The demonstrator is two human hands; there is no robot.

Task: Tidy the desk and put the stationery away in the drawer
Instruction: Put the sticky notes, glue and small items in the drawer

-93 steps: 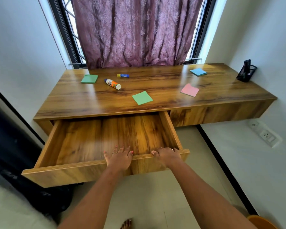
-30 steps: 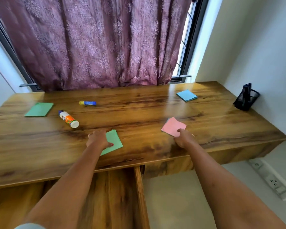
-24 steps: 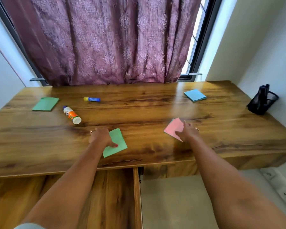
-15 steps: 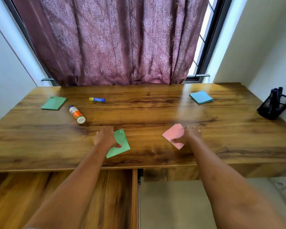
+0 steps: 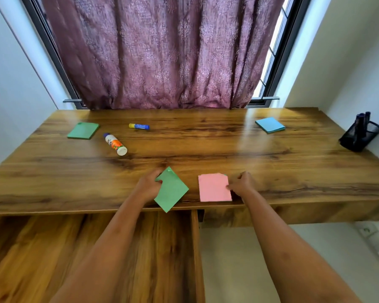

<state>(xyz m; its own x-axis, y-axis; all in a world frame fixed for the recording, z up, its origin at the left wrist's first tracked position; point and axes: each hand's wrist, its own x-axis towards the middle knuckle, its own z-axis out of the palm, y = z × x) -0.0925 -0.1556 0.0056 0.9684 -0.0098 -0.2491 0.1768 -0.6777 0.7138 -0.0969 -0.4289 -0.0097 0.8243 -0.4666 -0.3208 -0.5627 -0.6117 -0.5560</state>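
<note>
Fingers of the left hand (image 5: 148,186) curl round the far-left edge of a square green sticky-note pad (image 5: 172,191), with the thumb on its matte top. The pad sits turned like a diamond, and its near corner pokes past the front edge of the desk (image 5: 206,149). Whether it is lifted off the wood cannot be told.

Fingers of the right hand (image 5: 242,184) pinch the right edge of a flat pink pad (image 5: 213,188), which lies square at the desk's front edge.

Below, the wooden drawer (image 5: 140,248) stands pulled out, its grain streaked brown. On the glossy desktop farther back lie another green pad (image 5: 83,130), a round glue bottle (image 5: 115,144) on its side, a slim glue stick (image 5: 139,126) and a blue pad (image 5: 270,124). A black mesh pen holder (image 5: 361,136) stands at the far right.
</note>
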